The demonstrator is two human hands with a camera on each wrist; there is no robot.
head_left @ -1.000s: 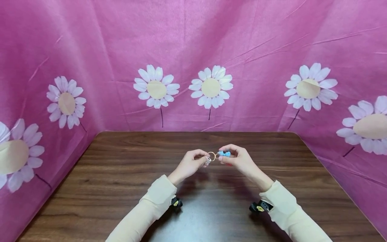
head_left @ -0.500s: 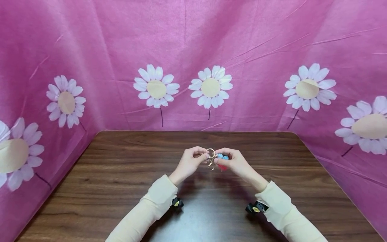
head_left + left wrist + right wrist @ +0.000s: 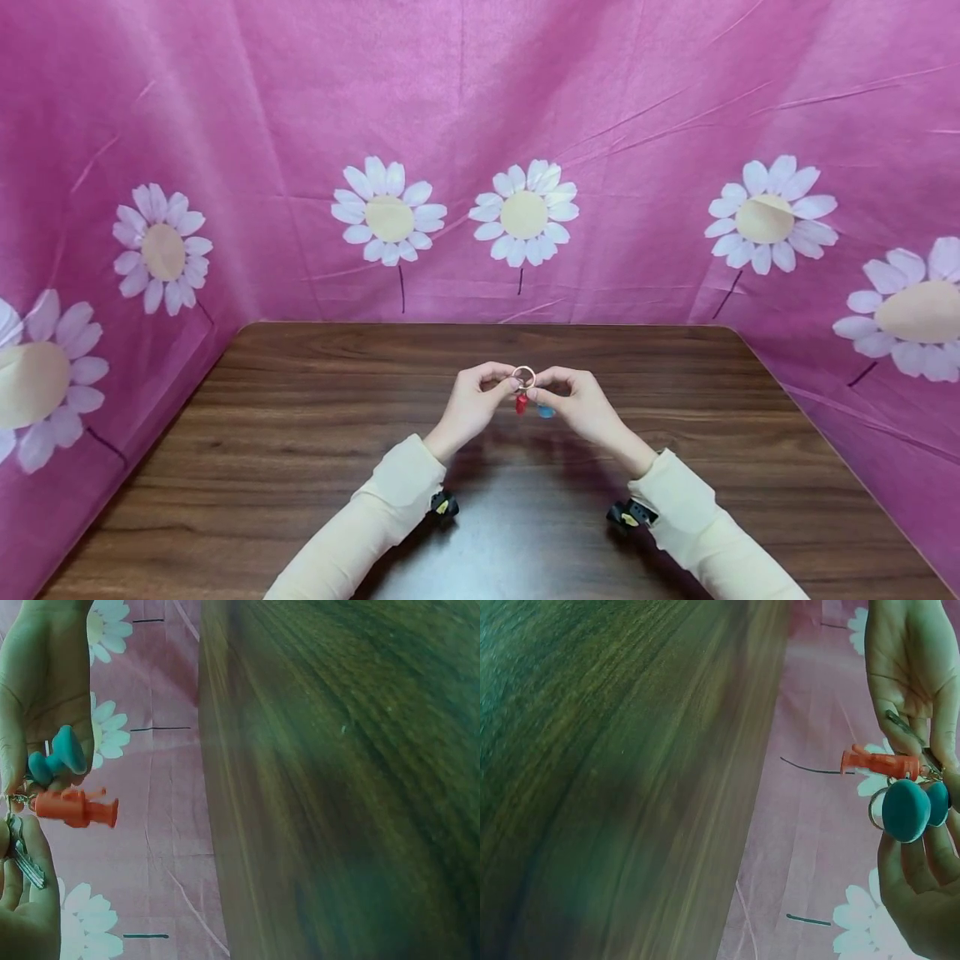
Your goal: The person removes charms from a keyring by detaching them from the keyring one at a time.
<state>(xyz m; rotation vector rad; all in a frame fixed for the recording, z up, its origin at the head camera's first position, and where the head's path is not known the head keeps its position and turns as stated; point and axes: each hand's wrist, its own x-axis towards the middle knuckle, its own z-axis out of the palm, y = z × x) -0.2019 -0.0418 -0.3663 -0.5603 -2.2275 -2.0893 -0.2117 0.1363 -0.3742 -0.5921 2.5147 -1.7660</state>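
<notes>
Nearest are the pale sleeves [image 3: 352, 533]; past them, above the surface [image 3: 300, 400], both hands pinch a keyring, the left hand [image 3: 472, 404] at its lower left, a key [image 3: 28, 864] along its fingers, the right hand [image 3: 585, 404] opposite; the metal ring [image 3: 524, 367] looks stiff, slick and light, best taken by its rim; the red charm [image 3: 521, 405] and blue charm [image 3: 546, 411], probably rubbery, hang below; behind is pink cloth [image 3: 637, 83].

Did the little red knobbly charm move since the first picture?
Yes. In the head view, the red charm moved left: from right of the thin dark stem under the white daisy just right of centre to straight below that stem.
</notes>
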